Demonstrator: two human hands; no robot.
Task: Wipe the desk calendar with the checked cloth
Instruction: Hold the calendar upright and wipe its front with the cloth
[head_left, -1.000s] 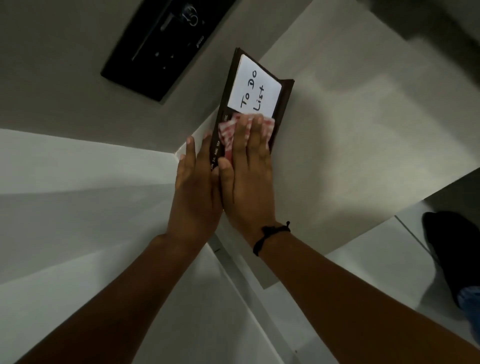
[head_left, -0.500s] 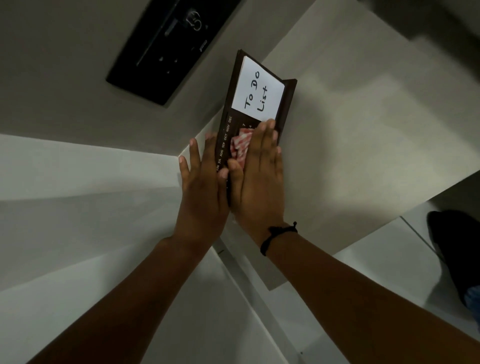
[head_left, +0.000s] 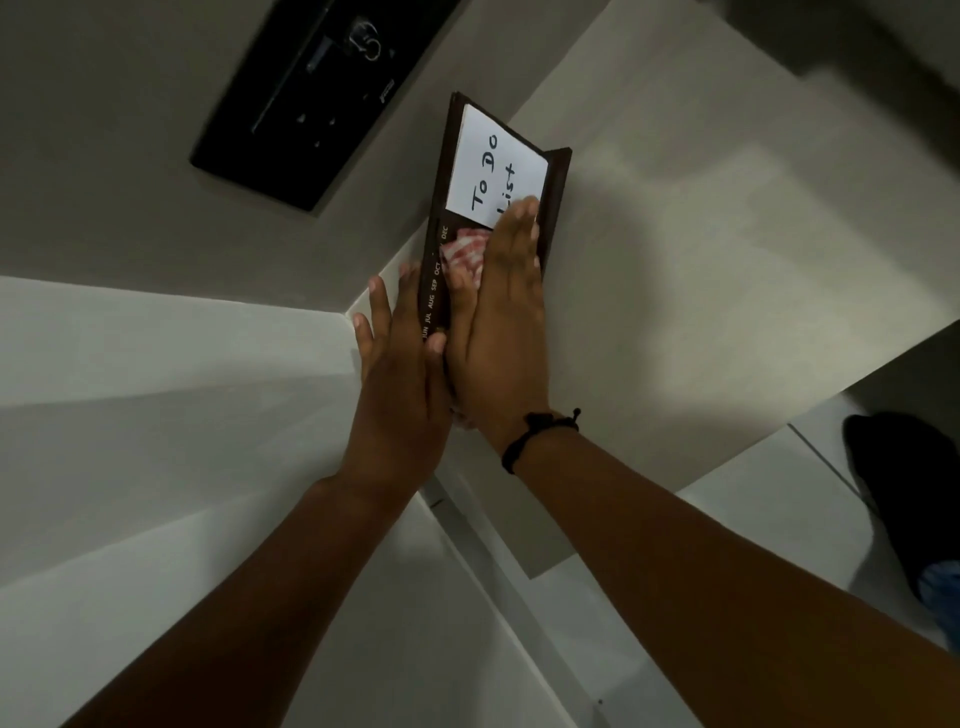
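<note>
A pale beige tabletop is filling the frame from the centre toward 2 o'clock, catching soft light and fading into shadow at its far corner. A grey wall is spreading toward 10 o'clock, carrying a black panel at 11 o'clock. White surfaces are stretching toward 8 o'clock. Light floor tiles are showing at 4 o'clock, with a dark shoe resting on them.
</note>
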